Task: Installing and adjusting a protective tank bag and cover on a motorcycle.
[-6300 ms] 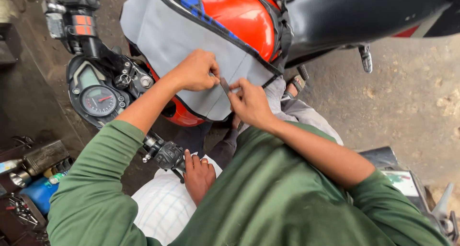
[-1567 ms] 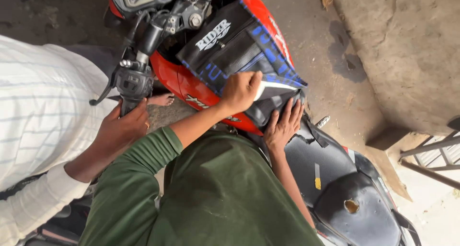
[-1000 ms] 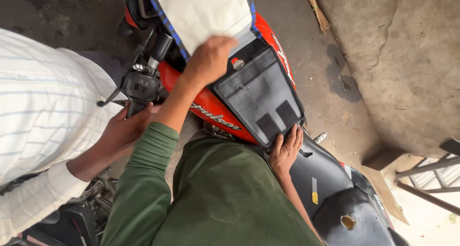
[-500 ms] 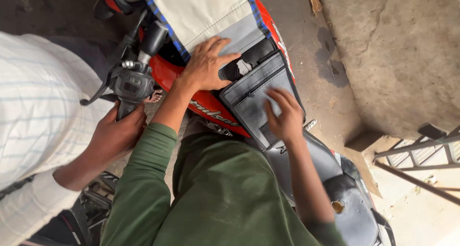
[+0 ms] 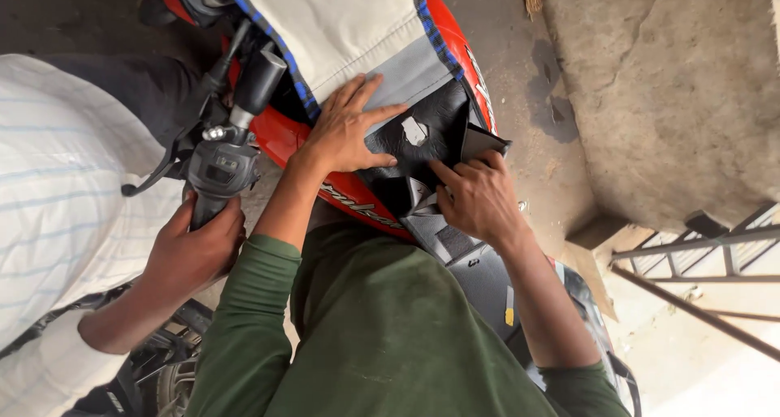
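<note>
tank cover (image 5: pixel 366 27) | padded fabric | left hand (image 5: pixel 345 132) flat | right hand (image 5: pixel 479 197) gripping flap

Glossy red tank (image 5: pixel 280 136), cloth cover (image 5: pixel 349 27)

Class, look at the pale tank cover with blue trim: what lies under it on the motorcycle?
Under the tank cover, the red fuel tank shows at its edges, with a black panel below. The left hand presses the cover; the right hand grips the panel. The tank's top is hidden.

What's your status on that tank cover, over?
Left hand flat on the folded-back tank cover, pinning it. Right hand at the cover's black flap, near the seat. Another person's hand on the handlebar grip.
</note>
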